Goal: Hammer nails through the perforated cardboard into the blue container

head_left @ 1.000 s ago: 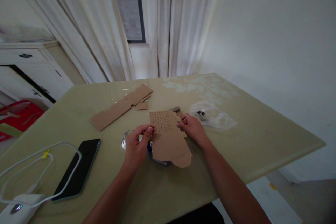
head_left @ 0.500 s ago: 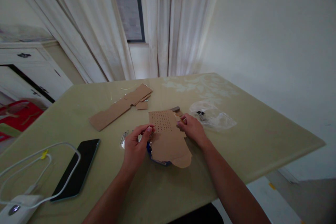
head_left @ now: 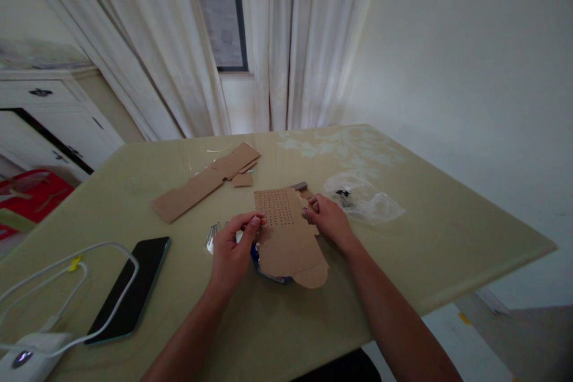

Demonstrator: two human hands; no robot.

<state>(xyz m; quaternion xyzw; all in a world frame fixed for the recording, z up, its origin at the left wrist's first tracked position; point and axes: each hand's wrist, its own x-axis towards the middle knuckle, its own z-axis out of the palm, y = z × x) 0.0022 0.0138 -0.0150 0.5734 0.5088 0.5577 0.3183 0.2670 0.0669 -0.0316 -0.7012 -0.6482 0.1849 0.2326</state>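
A piece of brown cardboard (head_left: 286, 250) with rows of small punched holes lies in front of me, on top of a blue object (head_left: 255, 253) that it mostly hides. At its right edge, my right hand (head_left: 329, 221) is closed on the cardboard. My left hand (head_left: 233, 246) pinches thumb and fingers together by the left edge of the holes; whatever sits between the fingertips is too small to name. Several thin metal pieces (head_left: 212, 236) lie on the table just left of that hand. Behind the cardboard rests a grey bar-shaped object (head_left: 299, 185), partly covered.
Cardboard strips (head_left: 201, 185) lie at the back left of the table (head_left: 447, 239). A crumpled clear plastic bag (head_left: 369, 203) with small dark things is on the right. A black phone (head_left: 129, 289), a white cable (head_left: 107, 245) and a white power bank (head_left: 31, 355) occupy the front left.
Hardly anything differs: both hands keep their places at the cardboard, and the view has shifted very slightly.
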